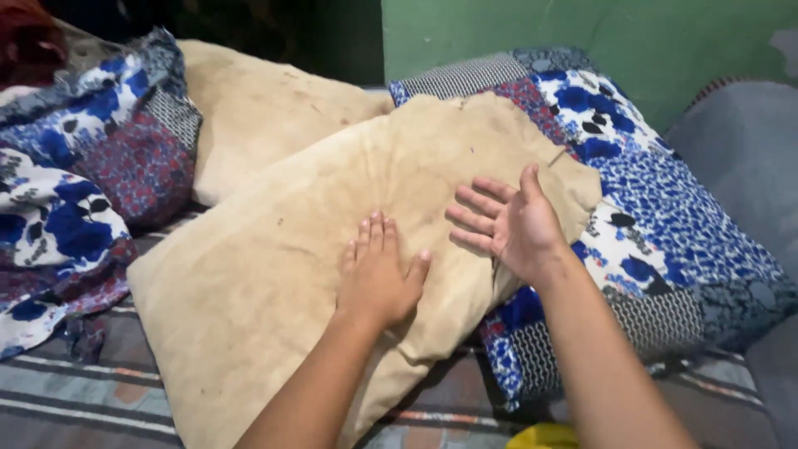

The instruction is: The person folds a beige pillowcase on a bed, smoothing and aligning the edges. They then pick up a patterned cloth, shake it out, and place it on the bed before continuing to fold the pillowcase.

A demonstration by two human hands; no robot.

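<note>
Beige and bare, a pillow lies slantwise across the middle of the frame, its upper end leaning on a blue floral pillow at right. The left hand presses flat on it, fingers together, gripping nothing. The right hand hovers just beside, fingers spread, palm turned inward. A second beige pillow sits upper left, by a bunched floral cover; a striped sheet lies beneath.
</note>
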